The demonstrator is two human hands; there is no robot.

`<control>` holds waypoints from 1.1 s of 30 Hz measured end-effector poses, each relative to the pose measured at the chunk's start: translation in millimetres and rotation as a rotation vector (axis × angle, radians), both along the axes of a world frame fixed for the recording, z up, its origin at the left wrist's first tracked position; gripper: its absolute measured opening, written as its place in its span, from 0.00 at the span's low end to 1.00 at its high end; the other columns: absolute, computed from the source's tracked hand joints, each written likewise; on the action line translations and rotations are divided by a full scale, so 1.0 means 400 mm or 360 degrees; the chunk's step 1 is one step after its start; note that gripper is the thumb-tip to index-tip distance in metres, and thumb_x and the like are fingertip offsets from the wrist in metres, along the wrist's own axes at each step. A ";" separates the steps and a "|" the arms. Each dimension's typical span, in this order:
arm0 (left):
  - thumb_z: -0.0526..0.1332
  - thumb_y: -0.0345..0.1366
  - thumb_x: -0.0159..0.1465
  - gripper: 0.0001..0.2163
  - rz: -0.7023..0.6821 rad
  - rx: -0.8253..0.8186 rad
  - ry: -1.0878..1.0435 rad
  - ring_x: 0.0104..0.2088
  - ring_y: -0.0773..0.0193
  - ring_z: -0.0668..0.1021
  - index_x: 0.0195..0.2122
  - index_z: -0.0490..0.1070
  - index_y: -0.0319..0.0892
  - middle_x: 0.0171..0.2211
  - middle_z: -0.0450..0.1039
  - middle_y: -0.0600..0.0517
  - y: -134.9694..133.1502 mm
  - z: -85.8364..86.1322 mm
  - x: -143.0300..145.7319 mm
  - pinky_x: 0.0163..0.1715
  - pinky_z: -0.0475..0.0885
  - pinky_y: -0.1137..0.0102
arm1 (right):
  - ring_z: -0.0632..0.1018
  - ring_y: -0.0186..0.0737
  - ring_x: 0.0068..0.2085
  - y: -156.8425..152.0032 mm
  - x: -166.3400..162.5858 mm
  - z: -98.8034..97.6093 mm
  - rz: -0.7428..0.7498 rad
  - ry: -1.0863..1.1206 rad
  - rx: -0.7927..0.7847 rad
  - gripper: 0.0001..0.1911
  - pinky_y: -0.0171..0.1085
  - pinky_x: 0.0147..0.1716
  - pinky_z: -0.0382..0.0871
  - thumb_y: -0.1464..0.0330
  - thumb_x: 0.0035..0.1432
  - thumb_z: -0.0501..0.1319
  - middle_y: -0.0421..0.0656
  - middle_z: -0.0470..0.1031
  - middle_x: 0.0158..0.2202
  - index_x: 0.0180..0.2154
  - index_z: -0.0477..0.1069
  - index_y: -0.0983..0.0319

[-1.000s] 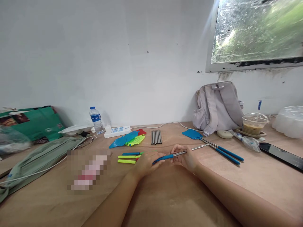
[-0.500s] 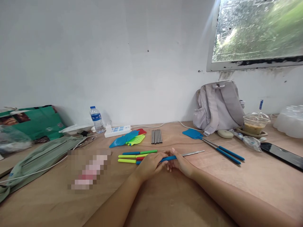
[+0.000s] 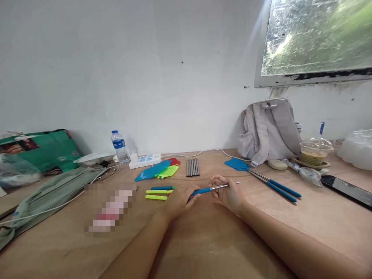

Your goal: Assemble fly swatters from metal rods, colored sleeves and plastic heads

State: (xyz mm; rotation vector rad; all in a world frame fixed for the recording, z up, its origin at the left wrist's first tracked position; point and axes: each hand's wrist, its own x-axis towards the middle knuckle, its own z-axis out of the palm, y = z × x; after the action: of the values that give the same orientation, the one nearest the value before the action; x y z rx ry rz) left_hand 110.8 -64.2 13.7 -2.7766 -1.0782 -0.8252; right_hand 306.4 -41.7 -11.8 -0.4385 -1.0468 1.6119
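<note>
My left hand (image 3: 180,198) is closed round a blue fly swatter handle (image 3: 202,191), with its end hidden in the palm. From the handle a metal telescopic rod (image 3: 218,187) runs right into my right hand (image 3: 228,195), whose curled fingers grip it; the thin tip pokes out past them. Beside and partly behind my left hand lie several loose handles, among them a yellow-green handle (image 3: 156,197) and a dark blue handle (image 3: 161,188). Farther back are a row of metal rods (image 3: 193,167) and loose swatter heads: blue (image 3: 152,170), yellow-green (image 3: 168,172) and red (image 3: 174,161).
Two blue-handled fly swatters (image 3: 273,184) lie at right. Behind them stand a grey backpack (image 3: 269,130) and a drink cup (image 3: 315,152); a phone (image 3: 347,190) is at far right. At left are a power strip (image 3: 145,160), water bottle (image 3: 119,147) and green fabric bag (image 3: 55,193).
My right hand has shifted right, off the handle and onto the metal rod. My left hand has drawn slightly left with the handle, and less of the rod's tip shows past my right hand.
</note>
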 end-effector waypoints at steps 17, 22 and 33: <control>0.48 0.37 0.63 0.11 -0.0046 0.0243 0.0104 0.35 0.63 0.73 0.40 0.66 0.41 0.35 0.73 0.50 -0.020 0.017 0.038 0.35 0.67 0.68 | 0.67 0.33 0.20 -0.030 -0.012 0.014 0.0203 0.0057 -0.0009 0.16 0.33 0.21 0.59 0.65 0.50 0.48 0.42 0.68 0.22 0.22 0.70 0.63; 0.50 0.37 0.61 0.12 0.0168 0.0428 -0.0242 0.42 0.59 0.70 0.43 0.63 0.39 0.40 0.68 0.46 0.013 0.038 -0.020 0.42 0.64 0.64 | 0.68 0.32 0.18 -0.023 -0.011 0.017 0.0091 0.0083 -0.0206 0.17 0.33 0.18 0.60 0.63 0.53 0.50 0.41 0.69 0.23 0.19 0.68 0.63; 0.47 0.27 0.52 0.12 0.1246 -0.0010 -0.0465 0.43 0.57 0.70 0.28 0.70 0.38 0.37 0.64 0.45 0.186 -0.034 -0.283 0.48 0.62 0.64 | 0.67 0.32 0.16 0.046 0.039 -0.022 -0.0174 0.0189 -0.0312 0.18 0.32 0.15 0.57 0.63 0.52 0.51 0.42 0.70 0.21 0.16 0.66 0.63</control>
State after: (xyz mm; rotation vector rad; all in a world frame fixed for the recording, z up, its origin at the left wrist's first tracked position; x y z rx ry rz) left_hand -2.5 10.2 0.0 -1.9540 -1.9964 -1.0832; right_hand 322.0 -23.4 -20.5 -0.5155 -0.7666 1.6278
